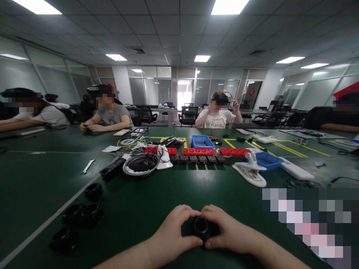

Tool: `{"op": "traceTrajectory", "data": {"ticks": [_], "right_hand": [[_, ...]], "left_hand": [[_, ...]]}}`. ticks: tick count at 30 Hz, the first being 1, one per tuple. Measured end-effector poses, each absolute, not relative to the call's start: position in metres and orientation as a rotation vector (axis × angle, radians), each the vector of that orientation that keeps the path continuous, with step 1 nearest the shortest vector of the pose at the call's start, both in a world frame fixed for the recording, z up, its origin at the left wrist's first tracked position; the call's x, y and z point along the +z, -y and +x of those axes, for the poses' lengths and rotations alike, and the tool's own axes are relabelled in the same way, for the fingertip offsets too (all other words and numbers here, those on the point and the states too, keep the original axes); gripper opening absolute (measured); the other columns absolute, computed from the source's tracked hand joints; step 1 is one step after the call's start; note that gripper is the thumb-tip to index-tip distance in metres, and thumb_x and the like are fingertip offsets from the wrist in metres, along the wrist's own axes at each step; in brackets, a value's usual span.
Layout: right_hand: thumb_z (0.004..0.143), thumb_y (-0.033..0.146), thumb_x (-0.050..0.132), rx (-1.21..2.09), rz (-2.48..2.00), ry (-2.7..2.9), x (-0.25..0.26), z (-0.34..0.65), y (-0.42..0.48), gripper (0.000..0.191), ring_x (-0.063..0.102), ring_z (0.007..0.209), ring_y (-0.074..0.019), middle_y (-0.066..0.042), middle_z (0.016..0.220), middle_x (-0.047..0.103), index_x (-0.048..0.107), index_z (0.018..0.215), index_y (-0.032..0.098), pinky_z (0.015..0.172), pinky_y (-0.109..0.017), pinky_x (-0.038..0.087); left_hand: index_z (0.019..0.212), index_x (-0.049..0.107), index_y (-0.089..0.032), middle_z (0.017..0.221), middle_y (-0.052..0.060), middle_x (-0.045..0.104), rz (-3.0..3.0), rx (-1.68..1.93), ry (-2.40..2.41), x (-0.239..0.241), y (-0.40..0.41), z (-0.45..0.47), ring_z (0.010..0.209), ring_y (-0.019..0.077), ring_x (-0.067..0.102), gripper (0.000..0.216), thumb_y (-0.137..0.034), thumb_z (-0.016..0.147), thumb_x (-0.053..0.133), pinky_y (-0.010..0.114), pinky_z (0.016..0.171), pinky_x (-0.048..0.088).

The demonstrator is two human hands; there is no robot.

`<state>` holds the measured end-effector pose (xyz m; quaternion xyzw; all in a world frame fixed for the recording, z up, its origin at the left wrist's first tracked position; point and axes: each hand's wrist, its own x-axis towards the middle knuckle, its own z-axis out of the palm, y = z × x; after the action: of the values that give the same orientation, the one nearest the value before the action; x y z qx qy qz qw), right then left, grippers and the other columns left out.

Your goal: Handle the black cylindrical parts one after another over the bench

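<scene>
My left hand [175, 231] and my right hand [226, 228] meet near the front of the green table [134, 209]. Between them is a glossy black ring-shaped part [201, 233], its round hole facing up toward me. Fingers and thumbs of both hands curl around it from either side, the thumbs at its near edge. Part of its outer wall is hidden by my fingers. To the left lie several similar black rings: one at the back [93, 191], two side by side, and one nearest [63, 240].
A wrench [88, 167] lies at left. Farther back are a metal bowl [141, 172], red socket strips [199, 151], a white clip base [249, 173] and blue trays [202, 141]. A pixelated patch covers the right front. Several people sit around the table.
</scene>
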<state>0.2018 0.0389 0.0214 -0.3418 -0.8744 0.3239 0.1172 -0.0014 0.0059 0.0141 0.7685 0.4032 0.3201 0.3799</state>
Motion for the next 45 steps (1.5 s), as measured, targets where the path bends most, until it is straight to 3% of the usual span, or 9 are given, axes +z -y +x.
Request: {"op": "traceTrajectory", "data": {"ticks": [8, 12, 16, 21, 26, 30, 36, 40, 45], "right_hand": [[0.059, 0.029, 0.077, 0.985, -1.037, 2.585, 0.025, 0.201, -0.039, 0.031, 0.05, 0.083, -0.0189, 0.0, 0.084, 0.057, 0.065, 0.086, 0.019, 0.071, -0.027, 0.036], [0.053, 0.041, 0.079, 0.651, -1.358, 2.56, 0.017, 0.188, -0.029, 0.038, 0.05, 0.071, -0.02, -0.001, 0.074, 0.058, 0.063, 0.076, 0.016, 0.063, -0.028, 0.035], [0.057, 0.053, 0.072, 0.367, -1.424, 2.512, 0.017, 0.177, -0.02, 0.045, 0.051, 0.078, -0.0261, -0.007, 0.081, 0.06, 0.061, 0.08, 0.016, 0.073, -0.038, 0.034], [0.053, 0.033, 0.079, 0.82, -1.184, 2.581, 0.028, 0.19, -0.027, 0.06, 0.048, 0.095, -0.0258, -0.006, 0.104, 0.054, 0.057, 0.106, 0.019, 0.082, -0.035, 0.036], [0.053, 0.022, 0.079, 0.902, -1.205, 2.621, 0.028, 0.199, -0.035, 0.037, 0.05, 0.084, -0.0205, 0.0, 0.086, 0.056, 0.063, 0.086, 0.018, 0.073, -0.03, 0.037], [0.045, 0.038, 0.083, 0.71, -1.321, 2.595, 0.015, 0.192, -0.029, 0.043, 0.049, 0.072, -0.0191, 0.0, 0.076, 0.055, 0.059, 0.075, 0.017, 0.061, -0.027, 0.034], [0.058, 0.055, 0.07, 0.309, -1.406, 2.513, 0.007, 0.177, -0.018, 0.043, 0.049, 0.073, -0.0229, -0.004, 0.074, 0.056, 0.055, 0.073, 0.018, 0.067, -0.034, 0.033], [0.052, 0.052, 0.076, 0.574, -1.195, 2.501, 0.014, 0.184, -0.024, 0.068, 0.048, 0.089, -0.0251, -0.007, 0.097, 0.055, 0.053, 0.106, 0.017, 0.079, -0.037, 0.035], [0.062, 0.035, 0.075, 0.929, -0.913, 2.606, 0.019, 0.204, -0.038, 0.041, 0.048, 0.087, -0.02, -0.001, 0.089, 0.054, 0.061, 0.098, 0.021, 0.077, -0.031, 0.037]], "left_hand": [[0.104, 0.062, -0.027, 0.092, -0.001, 0.055, 1.934, 0.675, -0.992, 0.019, -0.008, -0.003, 0.082, 0.0169, 0.052, 0.049, -0.013, 0.06, 0.078, 0.023, 0.069, 0.04], [0.1, 0.063, -0.023, 0.089, -0.001, 0.055, 1.904, 0.739, -1.129, 0.014, -0.006, 0.001, 0.081, 0.0174, 0.052, 0.047, -0.015, 0.057, 0.08, 0.024, 0.068, 0.04], [0.099, 0.062, -0.017, 0.09, 0.002, 0.057, 1.919, 0.806, -1.327, 0.013, -0.004, 0.005, 0.085, 0.0194, 0.052, 0.045, -0.013, 0.057, 0.078, 0.028, 0.076, 0.04], [0.104, 0.061, -0.024, 0.093, -0.001, 0.056, 2.003, 0.729, -1.125, 0.017, -0.007, -0.003, 0.087, 0.0179, 0.052, 0.046, -0.014, 0.062, 0.077, 0.025, 0.076, 0.04], [0.107, 0.059, -0.029, 0.093, -0.002, 0.055, 2.033, 0.646, -0.97, 0.019, -0.008, -0.009, 0.085, 0.0165, 0.053, 0.05, -0.017, 0.062, 0.078, 0.023, 0.072, 0.04], [0.099, 0.062, -0.024, 0.088, -0.002, 0.055, 1.97, 0.673, -1.073, 0.017, -0.004, -0.003, 0.081, 0.0167, 0.052, 0.045, -0.017, 0.058, 0.08, 0.023, 0.068, 0.039], [0.088, 0.058, -0.017, 0.086, 0.0, 0.053, 1.845, 0.815, -1.389, 0.009, 0.002, 0.011, 0.081, 0.0191, 0.05, 0.037, -0.017, 0.056, 0.078, 0.027, 0.071, 0.039], [0.092, 0.058, -0.018, 0.088, 0.0, 0.053, 1.878, 0.792, -1.251, 0.01, -0.002, 0.007, 0.082, 0.0182, 0.049, 0.034, -0.016, 0.062, 0.073, 0.026, 0.071, 0.039], [0.102, 0.059, -0.022, 0.089, -0.001, 0.053, 1.942, 0.678, -1.067, 0.018, -0.005, -0.002, 0.08, 0.0164, 0.049, 0.04, -0.013, 0.065, 0.071, 0.024, 0.067, 0.038]]}}
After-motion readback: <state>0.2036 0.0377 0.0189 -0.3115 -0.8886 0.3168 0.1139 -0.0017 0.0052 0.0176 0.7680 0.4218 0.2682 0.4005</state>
